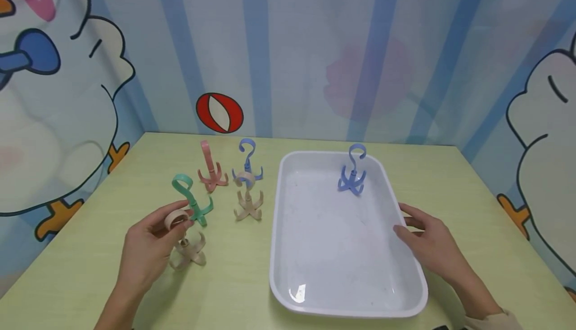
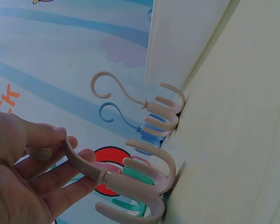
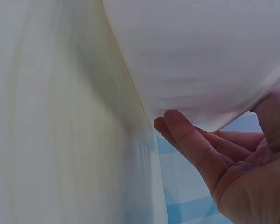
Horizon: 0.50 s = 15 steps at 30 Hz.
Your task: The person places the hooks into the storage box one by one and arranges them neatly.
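My left hand (image 1: 146,247) pinches the curved top of a beige multi-prong hook hanger (image 1: 191,254) between thumb and fingers. In the left wrist view, the prongs of this hanger point away from the palm, close to the table surface. Just behind it stands a green hook hanger (image 1: 198,211). My right hand (image 1: 434,245) holds the right rim of a white tray (image 1: 333,255), thumb over the edge and fingers against the outer wall. Inside the tray, toward its far right corner, stands a blue hook hanger (image 1: 352,181).
Left of the tray stand a second beige hanger (image 1: 248,209), another blue hanger (image 1: 248,162) partly hidden behind it, and a pink hanger (image 1: 211,174). The light yellow table (image 1: 454,195) ends at a printed cartoon backdrop (image 1: 297,70).
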Available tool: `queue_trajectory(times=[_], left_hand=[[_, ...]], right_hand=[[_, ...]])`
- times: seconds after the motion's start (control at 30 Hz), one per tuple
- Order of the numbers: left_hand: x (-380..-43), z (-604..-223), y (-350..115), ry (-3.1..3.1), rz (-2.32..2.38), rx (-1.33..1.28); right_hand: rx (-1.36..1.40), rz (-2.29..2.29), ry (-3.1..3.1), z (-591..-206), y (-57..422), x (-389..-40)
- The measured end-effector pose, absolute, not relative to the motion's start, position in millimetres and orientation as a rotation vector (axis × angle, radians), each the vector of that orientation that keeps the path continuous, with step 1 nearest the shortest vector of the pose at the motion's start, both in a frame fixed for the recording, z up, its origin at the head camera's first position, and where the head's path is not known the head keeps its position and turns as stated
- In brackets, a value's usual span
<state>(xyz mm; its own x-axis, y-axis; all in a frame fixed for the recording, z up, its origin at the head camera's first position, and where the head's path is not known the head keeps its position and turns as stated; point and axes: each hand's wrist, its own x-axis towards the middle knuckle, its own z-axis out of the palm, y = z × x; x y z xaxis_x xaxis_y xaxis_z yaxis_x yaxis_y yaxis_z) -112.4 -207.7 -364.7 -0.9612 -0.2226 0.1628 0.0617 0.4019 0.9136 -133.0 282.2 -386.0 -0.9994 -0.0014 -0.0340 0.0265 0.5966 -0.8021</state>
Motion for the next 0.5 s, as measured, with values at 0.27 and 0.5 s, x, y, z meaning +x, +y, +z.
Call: queue_trajectory(times=[0.27, 0.5], left_hand=[[-113, -362, -202, -2.41, -1.621, 0.102], [-114, -360, -197, -2.457, -1.634, 0.09]], right_hand=[[0.032, -1.384, 2.783, -386, 282, -133], [0.018, -1.405, 2.777, -387, 283, -133]])
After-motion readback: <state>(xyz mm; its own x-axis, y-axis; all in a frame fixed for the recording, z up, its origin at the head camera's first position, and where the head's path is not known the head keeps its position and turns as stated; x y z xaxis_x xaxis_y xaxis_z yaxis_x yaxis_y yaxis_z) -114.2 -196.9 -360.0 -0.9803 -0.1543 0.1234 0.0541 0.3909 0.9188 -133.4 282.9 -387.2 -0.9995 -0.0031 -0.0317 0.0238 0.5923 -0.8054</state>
